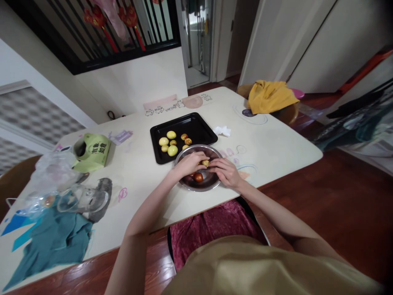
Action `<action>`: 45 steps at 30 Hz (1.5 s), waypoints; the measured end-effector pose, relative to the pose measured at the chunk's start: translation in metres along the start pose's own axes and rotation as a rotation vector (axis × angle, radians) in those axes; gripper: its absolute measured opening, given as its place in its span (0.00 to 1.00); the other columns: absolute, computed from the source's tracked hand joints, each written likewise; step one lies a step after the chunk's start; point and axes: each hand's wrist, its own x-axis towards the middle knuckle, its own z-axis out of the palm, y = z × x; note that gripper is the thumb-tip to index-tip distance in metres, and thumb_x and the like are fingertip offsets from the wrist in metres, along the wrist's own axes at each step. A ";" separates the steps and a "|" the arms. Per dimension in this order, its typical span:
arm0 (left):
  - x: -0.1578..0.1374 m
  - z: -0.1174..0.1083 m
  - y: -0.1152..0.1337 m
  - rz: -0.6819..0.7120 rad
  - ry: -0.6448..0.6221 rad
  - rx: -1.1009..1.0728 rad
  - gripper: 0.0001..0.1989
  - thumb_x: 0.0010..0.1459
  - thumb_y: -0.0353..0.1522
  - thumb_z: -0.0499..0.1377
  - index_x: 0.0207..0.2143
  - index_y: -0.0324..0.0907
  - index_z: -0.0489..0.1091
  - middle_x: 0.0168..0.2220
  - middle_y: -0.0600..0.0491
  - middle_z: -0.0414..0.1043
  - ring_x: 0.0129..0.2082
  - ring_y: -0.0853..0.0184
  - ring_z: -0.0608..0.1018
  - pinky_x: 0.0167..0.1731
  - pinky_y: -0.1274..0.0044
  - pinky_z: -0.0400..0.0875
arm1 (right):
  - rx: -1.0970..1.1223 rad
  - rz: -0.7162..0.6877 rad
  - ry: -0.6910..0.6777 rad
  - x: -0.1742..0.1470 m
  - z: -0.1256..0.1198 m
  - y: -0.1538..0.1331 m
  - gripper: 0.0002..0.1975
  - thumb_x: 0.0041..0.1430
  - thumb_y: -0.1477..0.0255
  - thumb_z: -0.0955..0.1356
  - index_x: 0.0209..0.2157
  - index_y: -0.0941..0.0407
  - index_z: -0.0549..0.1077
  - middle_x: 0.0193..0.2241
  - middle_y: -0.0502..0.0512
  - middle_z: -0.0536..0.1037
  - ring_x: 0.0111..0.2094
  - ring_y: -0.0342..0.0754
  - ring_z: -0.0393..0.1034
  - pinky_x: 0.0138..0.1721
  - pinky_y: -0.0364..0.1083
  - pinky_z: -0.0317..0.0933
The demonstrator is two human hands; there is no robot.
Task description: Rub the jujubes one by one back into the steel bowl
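Note:
Both of my hands are over a round metal bowl (211, 186) near the table's front edge. My left hand (193, 162) curls its fingers against a small yellow-brown fruit (205, 163). From the other side my right hand (226, 172) has its fingertips on the same fruit, so it sits between the two hands. A red-brown round fruit (198, 177) lies in the bowl below them. Behind the bowl is a black baking tray (196, 125) with several yellow and orange-brown round fruits (172, 150) on its left and middle part. What exactly the fruits are, I cannot make out.
A crumpled white tissue (222, 130) lies right of the tray. To the left are a green carton (95, 151), a clear plastic bag (52, 172), a clear container (72, 200) and a teal cloth (58, 233). A yellow cloth (272, 97) hangs over a chair at the far right.

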 end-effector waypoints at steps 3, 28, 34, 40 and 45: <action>-0.001 -0.003 -0.001 0.016 0.018 -0.010 0.15 0.67 0.32 0.66 0.56 0.42 0.79 0.53 0.44 0.80 0.52 0.55 0.83 0.54 0.68 0.78 | 0.015 0.023 -0.027 -0.001 0.000 0.001 0.21 0.77 0.69 0.57 0.45 0.54 0.81 0.46 0.61 0.85 0.52 0.56 0.78 0.50 0.57 0.74; -0.043 -0.042 -0.121 -0.363 0.303 0.081 0.31 0.59 0.16 0.53 0.59 0.46 0.78 0.63 0.46 0.76 0.60 0.57 0.79 0.62 0.64 0.76 | 0.039 -0.017 0.031 0.004 -0.002 -0.002 0.19 0.75 0.73 0.59 0.41 0.55 0.81 0.43 0.62 0.84 0.47 0.56 0.78 0.46 0.57 0.73; -0.039 -0.039 -0.115 -0.347 0.268 0.107 0.26 0.60 0.17 0.54 0.56 0.41 0.78 0.59 0.43 0.76 0.58 0.55 0.79 0.61 0.64 0.75 | 0.029 -0.027 0.045 0.003 -0.001 -0.003 0.19 0.76 0.73 0.59 0.39 0.55 0.81 0.41 0.61 0.84 0.47 0.55 0.78 0.45 0.56 0.73; -0.041 -0.048 -0.112 -0.343 0.341 0.070 0.23 0.58 0.20 0.59 0.54 0.41 0.78 0.57 0.43 0.76 0.58 0.54 0.79 0.63 0.62 0.74 | 0.033 -0.002 0.045 0.002 0.001 -0.003 0.20 0.76 0.72 0.59 0.39 0.55 0.81 0.41 0.61 0.84 0.47 0.56 0.78 0.44 0.57 0.74; -0.041 -0.066 -0.093 -0.287 0.448 0.027 0.18 0.59 0.27 0.65 0.53 0.41 0.77 0.55 0.44 0.77 0.53 0.57 0.80 0.55 0.65 0.78 | 0.032 -0.019 0.058 0.003 0.001 -0.003 0.19 0.75 0.73 0.59 0.39 0.55 0.81 0.41 0.61 0.84 0.46 0.56 0.78 0.44 0.57 0.73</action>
